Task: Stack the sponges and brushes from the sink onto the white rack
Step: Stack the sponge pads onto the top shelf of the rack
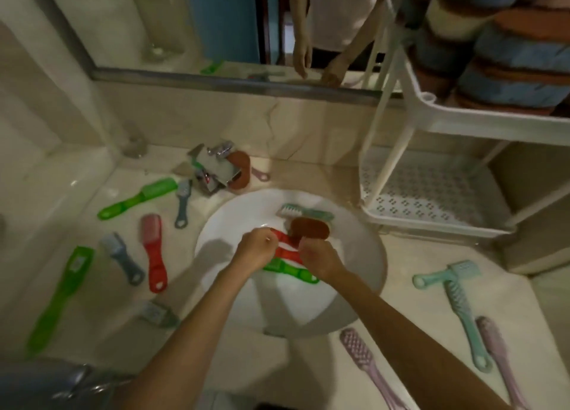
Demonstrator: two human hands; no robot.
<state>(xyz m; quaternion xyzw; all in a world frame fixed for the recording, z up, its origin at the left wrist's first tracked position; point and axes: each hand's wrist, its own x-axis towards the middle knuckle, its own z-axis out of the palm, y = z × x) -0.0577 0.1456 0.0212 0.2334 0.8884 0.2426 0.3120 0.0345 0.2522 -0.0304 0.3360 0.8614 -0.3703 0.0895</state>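
Observation:
The white sink point(216, 224) holds a mint brush point(305, 212) at its far side, a brown sponge point(310, 228) just in front of it, a red brush point(285, 251) and a green brush point(293, 271). My left hand point(256, 249) is curled over the red brush's left end. My right hand point(317, 257) is closed at the near edge of the brown sponge and hides part of the red and green brushes. The white rack point(431, 200) stands to the right of the sink. Its lower shelf is bare; its upper shelf carries stacked blue, brown and white sponges point(509, 49).
Brushes lie on the counter: green point(138, 198), grey-blue point(182, 204), red point(154, 252), grey point(121, 257) and green point(61, 295) on the left; mint point(456, 295) and two pink ones point(367, 366) on the right. A tap point(216, 169) and another brown sponge point(242, 169) sit behind the sink.

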